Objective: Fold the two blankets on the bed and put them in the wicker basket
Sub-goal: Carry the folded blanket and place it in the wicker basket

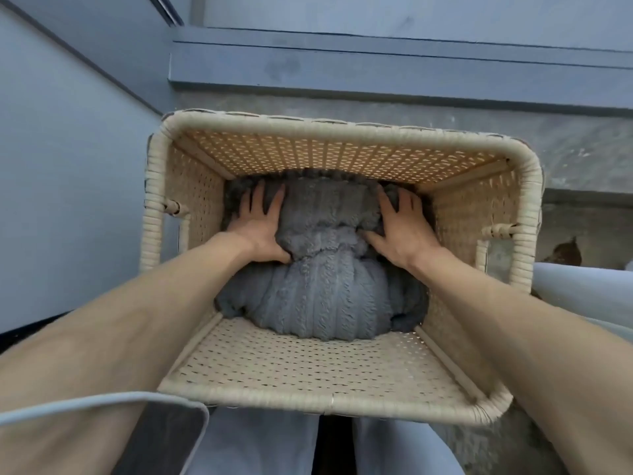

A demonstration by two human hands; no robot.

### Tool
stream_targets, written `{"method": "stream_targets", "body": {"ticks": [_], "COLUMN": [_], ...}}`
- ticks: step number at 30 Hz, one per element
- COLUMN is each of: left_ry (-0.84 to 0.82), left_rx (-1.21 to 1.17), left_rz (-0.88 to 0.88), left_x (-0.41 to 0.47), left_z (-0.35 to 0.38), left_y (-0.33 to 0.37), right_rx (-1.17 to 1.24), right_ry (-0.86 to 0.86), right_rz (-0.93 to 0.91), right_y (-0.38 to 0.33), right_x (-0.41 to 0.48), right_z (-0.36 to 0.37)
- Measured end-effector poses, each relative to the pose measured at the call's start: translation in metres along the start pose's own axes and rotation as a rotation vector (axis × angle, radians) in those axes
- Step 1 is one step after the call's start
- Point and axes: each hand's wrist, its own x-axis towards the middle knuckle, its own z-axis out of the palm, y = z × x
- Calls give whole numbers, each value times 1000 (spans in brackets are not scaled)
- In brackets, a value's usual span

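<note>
Dim bluish light, soft focus, bowed edges

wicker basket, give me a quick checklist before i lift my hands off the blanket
1. Grey blanket sits below the wicker basket rim: ok.
2. Left hand pressing flat on the blanket: ok.
3. Right hand pressing flat on it too: ok.
4. Fold looks tidy: not ok, it bulges in bunched rolls.
5. Both blankets inside: cannot tell, all the fabric is one grey.
</note>
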Motion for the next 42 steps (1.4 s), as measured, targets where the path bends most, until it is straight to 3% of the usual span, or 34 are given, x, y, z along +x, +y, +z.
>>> {"method": "stream_targets", "body": {"ticks": [4,7,10,16,21,24,28,34,42], "left_ry": [-161,-246,-216,-82,-37,-88,-210,-348,-116], "left_rx": [-215,-310,-197,-37,-13,-57,-157,-256,-289], "left_rz": [-60,-238,-332,-402,-334,-297,-451,-184,-72], "left_x": [-54,-65,-48,-12,-12,-43,-75,-162,-329], "left_z": [28,45,57,90,93,78,63,-16,-166], "left_y": [17,37,53,65,58,42,47,50,81], "right_rx": [148,258,192,-73,-53,74,150,289,499], "right_ry": [-155,-291,-321,-269,-287,-347,-375,-470,-220], "right_rz": [40,246,368,366,357,330,328,321,273], "right_y": [-16,-28,-37,-43,-40,-30,-32,-52,-95], "right_x": [-48,-72,-68,-39,-33,-57,-85,-154,-266], "right_z": [-1,20,45,88,91,70,50,-30,-232]}}
